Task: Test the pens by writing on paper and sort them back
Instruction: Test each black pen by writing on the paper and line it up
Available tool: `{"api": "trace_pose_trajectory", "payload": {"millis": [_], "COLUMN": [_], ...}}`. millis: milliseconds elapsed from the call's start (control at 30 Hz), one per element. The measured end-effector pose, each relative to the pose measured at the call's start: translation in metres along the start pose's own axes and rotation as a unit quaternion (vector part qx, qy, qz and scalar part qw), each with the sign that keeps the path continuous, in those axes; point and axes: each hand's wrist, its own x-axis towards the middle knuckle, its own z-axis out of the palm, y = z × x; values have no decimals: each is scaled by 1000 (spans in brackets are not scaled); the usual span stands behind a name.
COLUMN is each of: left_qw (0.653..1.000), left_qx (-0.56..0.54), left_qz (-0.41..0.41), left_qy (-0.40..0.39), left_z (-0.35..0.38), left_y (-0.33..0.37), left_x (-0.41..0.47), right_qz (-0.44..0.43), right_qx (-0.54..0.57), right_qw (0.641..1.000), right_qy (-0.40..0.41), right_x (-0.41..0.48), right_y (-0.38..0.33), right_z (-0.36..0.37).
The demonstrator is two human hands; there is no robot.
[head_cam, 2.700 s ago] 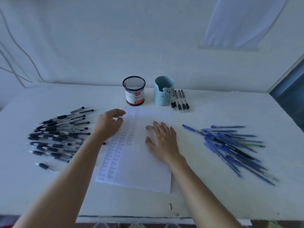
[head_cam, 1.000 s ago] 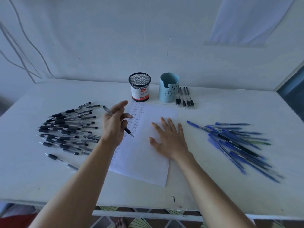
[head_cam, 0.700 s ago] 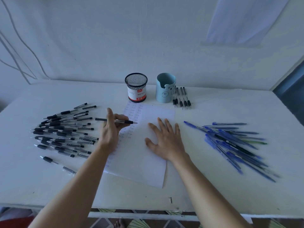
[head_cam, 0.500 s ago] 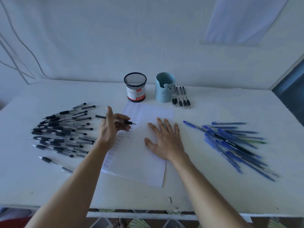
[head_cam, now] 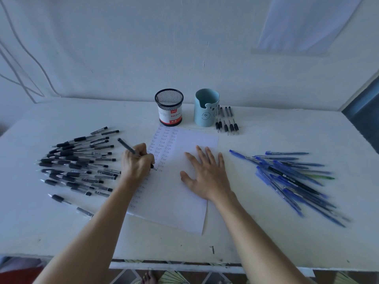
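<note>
At left edge of paper [head_cam: 174,201], pen [head_cam: 125,144] in left hand [head_cam: 136,163], pile [head_cam: 78,162] nearby

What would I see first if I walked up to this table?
First, the two big heaps: black pens fanned out on the table's left side and blue pens piled on its right. Between them the left hand grips a black pen with its tip on the paper, beside rows of the word Test, while the right hand lies flat on the sheet.
</note>
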Motion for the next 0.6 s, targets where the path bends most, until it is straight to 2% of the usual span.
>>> {"api": "trace_pose_trajectory", "payload": {"millis": [167, 600], "left_qw": [998, 998], "left_qx": [39, 45], "left_qz": [42, 30], "left_qy": [-21, -33], "left_z": [1, 4], "left_y": [1, -5], "left_x": [1, 3], "right_qz": [1, 3], "right_qx": [0, 3], "right_qw": [1000, 1000], "right_qy": [9, 12], "right_x": [1, 0], "right_y": [0, -1], "right_z": [2, 1]}}
